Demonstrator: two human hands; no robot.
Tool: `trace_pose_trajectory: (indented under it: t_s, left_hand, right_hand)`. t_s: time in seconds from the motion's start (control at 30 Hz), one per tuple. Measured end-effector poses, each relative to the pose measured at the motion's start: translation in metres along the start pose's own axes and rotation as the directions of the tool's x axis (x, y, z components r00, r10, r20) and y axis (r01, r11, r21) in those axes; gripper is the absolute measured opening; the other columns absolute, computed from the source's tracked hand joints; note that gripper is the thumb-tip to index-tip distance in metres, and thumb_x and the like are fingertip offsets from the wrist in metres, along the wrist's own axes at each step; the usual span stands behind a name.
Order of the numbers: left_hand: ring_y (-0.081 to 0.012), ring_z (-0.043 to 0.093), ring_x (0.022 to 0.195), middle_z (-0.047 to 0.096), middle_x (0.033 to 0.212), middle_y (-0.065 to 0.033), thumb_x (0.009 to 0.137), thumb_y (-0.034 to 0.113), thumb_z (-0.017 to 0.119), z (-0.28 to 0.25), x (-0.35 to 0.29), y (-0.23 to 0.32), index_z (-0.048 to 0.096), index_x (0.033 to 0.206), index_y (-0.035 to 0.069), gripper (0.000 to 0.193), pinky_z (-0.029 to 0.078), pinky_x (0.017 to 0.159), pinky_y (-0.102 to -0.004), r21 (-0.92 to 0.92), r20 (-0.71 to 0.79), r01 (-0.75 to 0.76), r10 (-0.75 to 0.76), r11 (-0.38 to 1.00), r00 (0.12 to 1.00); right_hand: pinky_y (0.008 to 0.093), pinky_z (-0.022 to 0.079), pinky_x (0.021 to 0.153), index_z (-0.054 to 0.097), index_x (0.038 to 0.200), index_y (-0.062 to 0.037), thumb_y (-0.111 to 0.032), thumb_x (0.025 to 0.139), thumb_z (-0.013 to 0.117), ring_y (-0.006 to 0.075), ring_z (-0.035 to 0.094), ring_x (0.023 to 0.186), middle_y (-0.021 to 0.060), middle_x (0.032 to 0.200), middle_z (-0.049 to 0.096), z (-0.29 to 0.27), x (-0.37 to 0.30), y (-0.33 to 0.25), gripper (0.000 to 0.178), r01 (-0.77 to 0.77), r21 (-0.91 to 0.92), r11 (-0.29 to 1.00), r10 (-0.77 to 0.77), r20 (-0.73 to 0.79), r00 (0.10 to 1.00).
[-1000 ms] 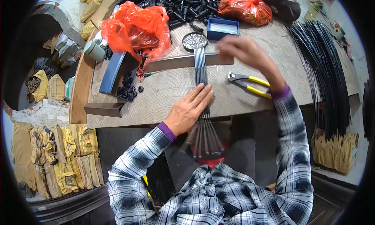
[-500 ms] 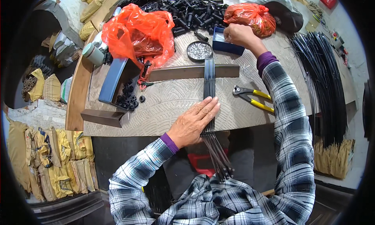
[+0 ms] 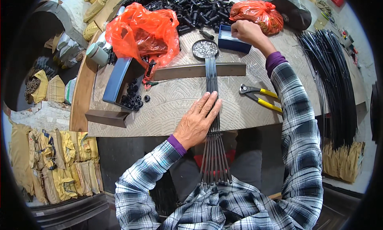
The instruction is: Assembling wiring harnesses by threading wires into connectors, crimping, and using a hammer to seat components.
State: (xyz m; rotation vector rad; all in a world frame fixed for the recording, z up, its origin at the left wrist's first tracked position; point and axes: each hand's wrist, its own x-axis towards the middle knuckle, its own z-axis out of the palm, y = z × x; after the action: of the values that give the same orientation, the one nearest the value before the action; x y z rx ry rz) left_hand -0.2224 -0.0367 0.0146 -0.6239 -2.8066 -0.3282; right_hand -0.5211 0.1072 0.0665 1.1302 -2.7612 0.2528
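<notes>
My left hand [image 3: 196, 120] lies flat with its fingers stretched out, pressing on a row of thin black rods [image 3: 211, 76]. The rods lie side by side across a flat metal bar [image 3: 179, 72], their far tips at the edge of a round black dish [image 3: 194, 54] of small shiny pieces. Their near ends fan out past the table edge toward my shirt. Above a small dark-blue box [image 3: 233, 45] with pale contents, my right hand [image 3: 250, 33] is closed, fingertips together. Whatever it pinches, if anything, is hidden.
End-cutting pincers [image 3: 261, 97] with yellow handles lie right of the rods. At left are an orange-red plastic bag [image 3: 143, 34], a blue tray [image 3: 116, 80] and small black caps [image 3: 131, 96]. Black tubular parts [image 3: 199, 12] are heaped behind. A long rod bundle [image 3: 335, 82] hangs over the right edge.
The rods' near ends have spread from a tight bundle into a fan. My left hand has shifted slightly left along with the rods. My right hand has stayed at the blue box, fingers more closed.
</notes>
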Motion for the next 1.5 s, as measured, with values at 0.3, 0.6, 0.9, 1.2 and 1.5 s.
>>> trace_pose_trajectory:
  t_s: [0.3,0.6,0.9,1.2,1.5]
  left_hand:
    - [-0.0324,0.031,0.127,0.03,0.138,-0.0171,0.075,0.009,0.05,0.004,-0.002,-0.005,0.033,0.132,0.002,0.059,0.029,0.104,-0.0395,0.029,0.014,-0.025,0.025,0.999,1.0]
    - [-0.0321,0.031,0.127,0.033,0.137,-0.0157,0.077,0.004,0.046,0.004,0.005,-0.001,0.036,0.131,0.003,0.055,0.031,0.102,-0.0394,0.016,0.03,-0.012,0.011,1.0,0.999]
    - [-0.033,0.03,0.128,0.032,0.138,-0.0154,0.076,0.003,0.046,0.001,0.006,0.002,0.035,0.131,0.003,0.056,0.031,0.102,-0.0404,0.026,0.067,-0.002,0.0,1.0,0.998]
    - [-0.0331,0.03,0.128,0.031,0.138,-0.0154,0.079,0.002,0.045,0.001,0.006,0.003,0.035,0.132,0.004,0.054,0.032,0.102,-0.0401,0.002,0.055,0.02,-0.02,1.0,0.998]
    - [-0.0338,0.028,0.129,0.03,0.139,-0.0162,0.078,0.002,0.046,-0.001,0.006,0.003,0.034,0.132,0.004,0.056,0.031,0.103,-0.0399,0.013,0.074,0.01,-0.011,1.0,0.997]
  right_hand:
    - [0.0295,0.047,0.065,0.06,0.086,-0.0074,-0.01,0.078,0.061,0.018,0.061,0.072,0.0034,0.077,0.062,0.01,-0.061,-0.057,0.008,0.181,0.526,0.831,-0.097,-0.185,0.978]
    - [0.0345,0.045,0.064,0.065,0.087,-0.0092,-0.002,0.074,0.058,0.0246,0.059,0.073,0.0068,0.077,0.058,0.013,-0.078,-0.049,0.016,0.119,0.359,0.926,-0.059,-0.174,0.983]
    - [0.0365,0.045,0.066,0.065,0.088,-0.0088,-0.003,0.076,0.056,0.0275,0.058,0.076,0.009,0.078,0.059,0.016,-0.075,-0.05,0.016,0.094,0.372,0.924,-0.032,-0.169,0.985]
    - [0.0345,0.045,0.066,0.066,0.089,-0.0088,-0.005,0.078,0.058,0.0249,0.059,0.075,0.008,0.079,0.059,0.022,-0.074,-0.045,0.015,0.108,0.398,0.911,-0.033,-0.189,0.981]
    - [0.0373,0.047,0.072,0.067,0.093,-0.0174,-0.011,0.078,0.058,0.0264,0.06,0.085,0.0074,0.088,0.061,0.021,-0.068,-0.049,0.019,0.093,0.259,0.961,-0.05,-0.167,0.985]
